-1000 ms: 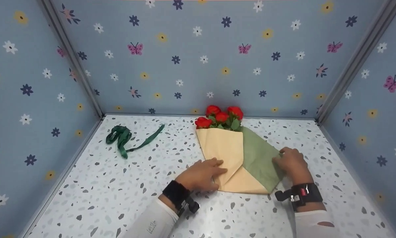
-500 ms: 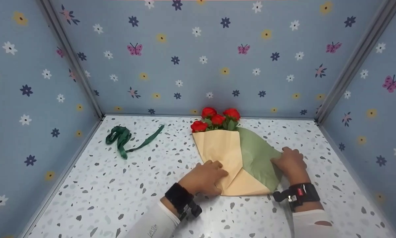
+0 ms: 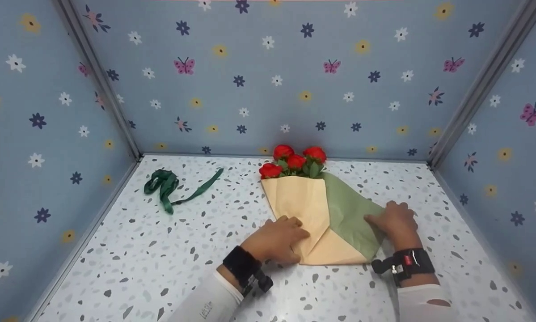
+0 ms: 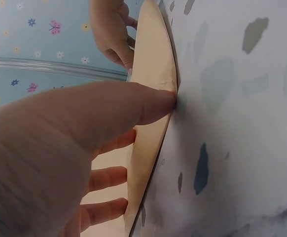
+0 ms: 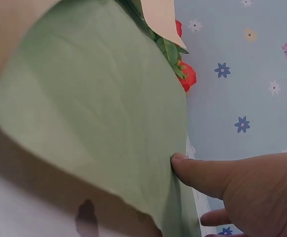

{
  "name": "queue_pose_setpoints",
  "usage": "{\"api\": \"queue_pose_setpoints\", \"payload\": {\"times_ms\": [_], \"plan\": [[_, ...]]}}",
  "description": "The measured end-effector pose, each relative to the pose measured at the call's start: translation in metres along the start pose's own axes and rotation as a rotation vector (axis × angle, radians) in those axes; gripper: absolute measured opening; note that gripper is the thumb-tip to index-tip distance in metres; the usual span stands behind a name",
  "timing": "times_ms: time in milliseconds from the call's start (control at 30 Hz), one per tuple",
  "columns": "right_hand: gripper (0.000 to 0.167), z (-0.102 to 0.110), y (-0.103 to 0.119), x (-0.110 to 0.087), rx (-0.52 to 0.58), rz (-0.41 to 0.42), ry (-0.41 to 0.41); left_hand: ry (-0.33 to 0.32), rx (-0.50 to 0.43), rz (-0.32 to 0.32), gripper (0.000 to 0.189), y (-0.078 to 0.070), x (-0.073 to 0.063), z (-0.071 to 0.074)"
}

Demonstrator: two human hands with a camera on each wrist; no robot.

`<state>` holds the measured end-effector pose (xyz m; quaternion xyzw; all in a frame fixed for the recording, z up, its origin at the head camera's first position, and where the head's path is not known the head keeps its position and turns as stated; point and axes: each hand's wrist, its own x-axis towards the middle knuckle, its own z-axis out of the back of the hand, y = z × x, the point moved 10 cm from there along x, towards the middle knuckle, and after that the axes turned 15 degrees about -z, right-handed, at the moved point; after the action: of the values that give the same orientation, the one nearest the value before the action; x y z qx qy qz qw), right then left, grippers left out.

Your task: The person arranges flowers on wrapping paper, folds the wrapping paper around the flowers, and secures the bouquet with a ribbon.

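A bunch of red roses (image 3: 296, 161) lies wrapped in paper, its heads out at the top. The cream front flap (image 3: 301, 197) is folded over from the left; the green side (image 3: 352, 214) spreads to the right. My left hand (image 3: 276, 241) rests on the lower left of the cream paper, fingers spread over it. In the left wrist view its thumb (image 4: 156, 106) presses the bottom edge. My right hand (image 3: 397, 223) pinches the green paper's right edge. Its thumb (image 5: 193, 170) lies on the green face in the right wrist view; its other fingers are partly hidden behind the edge.
A dark green ribbon (image 3: 162, 185) lies loosely looped at the left of the speckled white table (image 3: 160, 268). Flower-and-butterfly panels (image 3: 268, 80) enclose the back and both sides; the rose heads lie close to the back panel.
Compared with a second ago, the bouquet sits slightly further left and nearer, with the left hand following it. The right hand keeps hold of the green edge, which has shifted slightly.
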<state>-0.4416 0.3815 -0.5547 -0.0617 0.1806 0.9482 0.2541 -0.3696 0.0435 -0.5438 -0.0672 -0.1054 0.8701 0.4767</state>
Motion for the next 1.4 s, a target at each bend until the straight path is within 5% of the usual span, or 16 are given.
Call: {"api": "queue_pose_setpoints", "payload": {"times_ms": [167, 300, 467, 600, 667, 767, 967, 1400], "plan": [[0.084, 0.002, 0.002, -0.002, 0.018, 0.02, -0.016, 0.0, -0.008, 0.0, 0.064, 0.0, -0.001, 0.0], [0.069, 0.001, 0.009, -0.003, 0.109, 0.074, 0.059, -0.002, -0.013, 0.008, 0.064, 0.001, -0.003, -0.001], [0.056, -0.008, 0.016, -0.006, 0.313, 0.124, 0.326, -0.007, -0.017, -0.002, 0.065, 0.0, -0.004, -0.001], [0.084, -0.02, 0.019, -0.018, 0.426, 0.132, 0.589, -0.006, -0.027, 0.0, 0.066, 0.001, -0.003, -0.001], [0.095, -0.024, 0.02, -0.024, 0.405, 0.152, 0.653, -0.006, -0.032, 0.002, 0.066, 0.001, -0.003, -0.001], [0.095, -0.025, 0.016, -0.029, 0.359, 0.182, 0.678, -0.006, -0.036, 0.002, 0.066, 0.001, -0.003, -0.001], [0.062, -0.029, 0.01, -0.033, 0.315, 0.229, 0.699, 0.004, -0.034, 0.008, 0.068, 0.002, -0.001, -0.002], [0.031, -0.01, 0.061, -0.065, 0.796, 0.469, 0.976, -0.022, -0.009, -0.037, 0.066, 0.0, 0.001, 0.0]]}}
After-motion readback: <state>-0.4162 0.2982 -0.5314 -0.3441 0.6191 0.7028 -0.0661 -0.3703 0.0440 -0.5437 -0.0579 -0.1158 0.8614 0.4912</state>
